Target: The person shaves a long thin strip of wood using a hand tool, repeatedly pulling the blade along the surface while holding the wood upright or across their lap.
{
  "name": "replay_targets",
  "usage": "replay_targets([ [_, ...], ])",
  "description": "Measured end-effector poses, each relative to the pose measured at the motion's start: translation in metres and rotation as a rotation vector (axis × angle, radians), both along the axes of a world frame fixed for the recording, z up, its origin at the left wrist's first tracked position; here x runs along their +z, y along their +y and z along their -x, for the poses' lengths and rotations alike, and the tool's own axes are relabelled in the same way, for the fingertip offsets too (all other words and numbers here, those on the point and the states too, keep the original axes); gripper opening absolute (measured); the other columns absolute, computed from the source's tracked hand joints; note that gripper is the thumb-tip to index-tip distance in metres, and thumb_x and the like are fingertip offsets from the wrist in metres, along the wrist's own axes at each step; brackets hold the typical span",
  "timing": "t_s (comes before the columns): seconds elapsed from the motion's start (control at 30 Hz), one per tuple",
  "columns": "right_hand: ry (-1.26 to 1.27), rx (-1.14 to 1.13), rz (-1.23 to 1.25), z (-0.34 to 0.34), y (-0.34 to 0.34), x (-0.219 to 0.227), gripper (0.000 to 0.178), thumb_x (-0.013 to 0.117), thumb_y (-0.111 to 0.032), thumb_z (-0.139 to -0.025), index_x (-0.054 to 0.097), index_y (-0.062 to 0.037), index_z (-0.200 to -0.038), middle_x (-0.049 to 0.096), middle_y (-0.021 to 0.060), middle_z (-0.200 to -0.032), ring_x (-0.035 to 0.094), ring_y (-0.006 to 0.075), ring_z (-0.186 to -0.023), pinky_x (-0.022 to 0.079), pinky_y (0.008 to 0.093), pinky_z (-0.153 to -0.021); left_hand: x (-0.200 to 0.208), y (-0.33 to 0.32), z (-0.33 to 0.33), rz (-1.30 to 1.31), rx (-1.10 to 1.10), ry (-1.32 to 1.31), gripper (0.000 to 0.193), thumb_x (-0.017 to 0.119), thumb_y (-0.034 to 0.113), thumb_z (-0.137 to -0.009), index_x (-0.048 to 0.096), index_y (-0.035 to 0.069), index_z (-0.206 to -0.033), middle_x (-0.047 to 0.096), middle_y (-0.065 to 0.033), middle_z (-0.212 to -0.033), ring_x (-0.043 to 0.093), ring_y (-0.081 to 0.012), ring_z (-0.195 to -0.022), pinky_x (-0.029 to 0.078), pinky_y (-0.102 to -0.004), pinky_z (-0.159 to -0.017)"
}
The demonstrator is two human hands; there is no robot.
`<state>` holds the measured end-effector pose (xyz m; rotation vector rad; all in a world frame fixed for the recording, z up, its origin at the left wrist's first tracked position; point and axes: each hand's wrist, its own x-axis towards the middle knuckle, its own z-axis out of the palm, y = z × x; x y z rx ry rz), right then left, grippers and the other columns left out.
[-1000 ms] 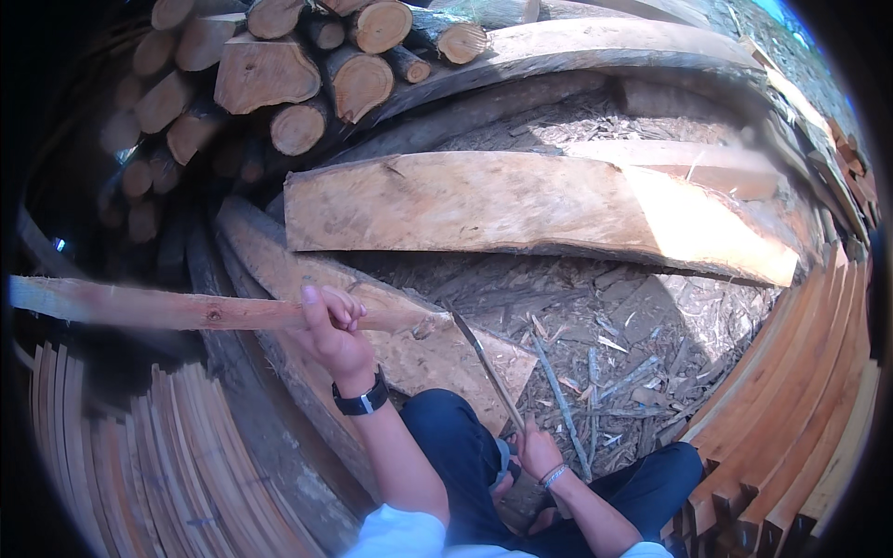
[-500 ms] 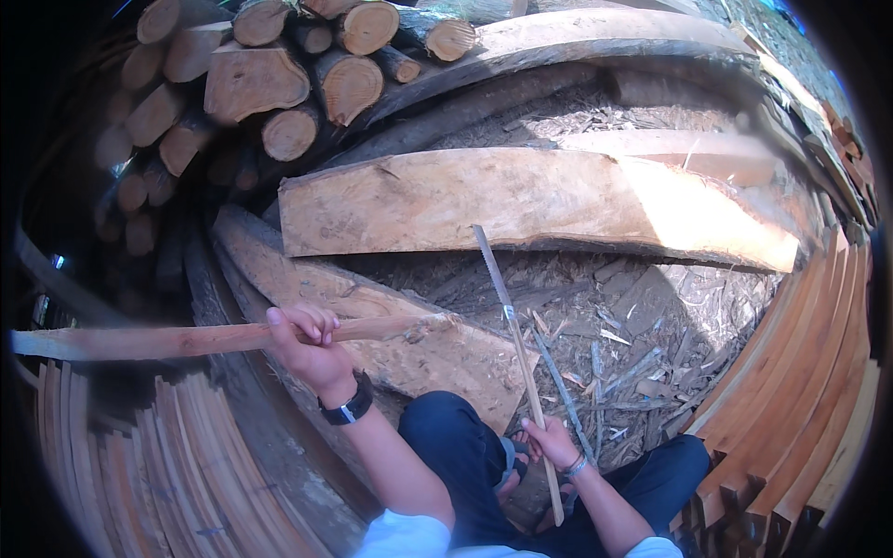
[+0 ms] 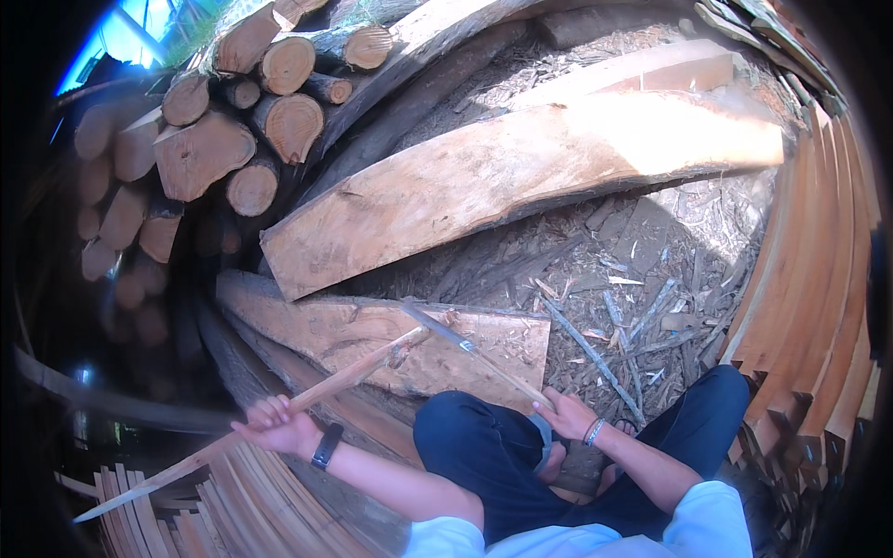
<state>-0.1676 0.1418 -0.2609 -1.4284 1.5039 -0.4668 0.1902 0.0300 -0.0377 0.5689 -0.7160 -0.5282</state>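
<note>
My left hand (image 3: 281,430) is closed around a long wooden strip (image 3: 349,374), which slants from the lower left up toward the middle. In my right hand (image 3: 567,416), in front of my bent knees, is a long-handled knife (image 3: 498,367) with a thin wooden handle and a narrow metal blade. The blade points up and left and crosses the far end of the strip; whether they touch I cannot tell. Beneath that end lies a thick wooden plank (image 3: 321,325) on the ground.
A large slab (image 3: 502,167) lies beyond the plank. Cut logs (image 3: 293,126) are piled at the far left. Sawn strips are stacked at the right (image 3: 805,279) and lower left (image 3: 242,498). Bark and chips (image 3: 651,251) cover the ground, with several thin sticks (image 3: 595,353) among them.
The view has turned. The strip has swung from nearly level to a slant, its far end now over the plank. The knife has tilted left, bringing its blade to the strip's end.
</note>
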Motion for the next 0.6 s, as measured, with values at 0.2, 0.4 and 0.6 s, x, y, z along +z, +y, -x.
replay_targets([
  [0.2,0.065,0.025,0.065,-0.011,0.002,-0.002,0.043,0.041,-0.046,-0.092,0.055,-0.0067,-0.101,0.06,0.0271,-0.07,0.06,0.0452,-0.073,0.045,0.0525,-0.07,0.003,-0.002,0.005,0.032,-0.094,-0.052,0.055,0.041,0.05,-0.093,0.027,0.017,-0.051,0.026,0.003,-0.044,0.026,-0.0076,-0.039,0.029,-0.0212,-0.043],
  [0.4,0.086,0.128,0.065,-0.016,0.003,0.029,0.045,0.039,-0.045,-0.093,0.057,-0.0044,-0.099,0.061,0.0272,-0.073,0.06,0.044,-0.074,0.045,0.0506,-0.072,0.01,-0.004,0.016,0.01,-0.075,-0.095,0.055,0.04,0.048,-0.094,0.028,0.017,-0.051,0.026,0.0031,-0.045,0.026,-0.0073,-0.039,0.029,-0.0216,-0.043],
  [0.6,0.074,-0.061,0.029,-0.012,0.008,-0.024,0.052,0.038,-0.047,-0.092,0.062,-0.0025,-0.082,0.061,0.0263,-0.071,0.061,0.0434,-0.072,0.046,0.0497,-0.072,0.008,-0.009,0.029,0.016,-0.102,-0.105,0.054,0.04,0.047,-0.094,0.027,0.017,-0.051,0.025,0.0033,-0.045,0.025,-0.0072,-0.039,0.028,-0.0218,-0.044],
])
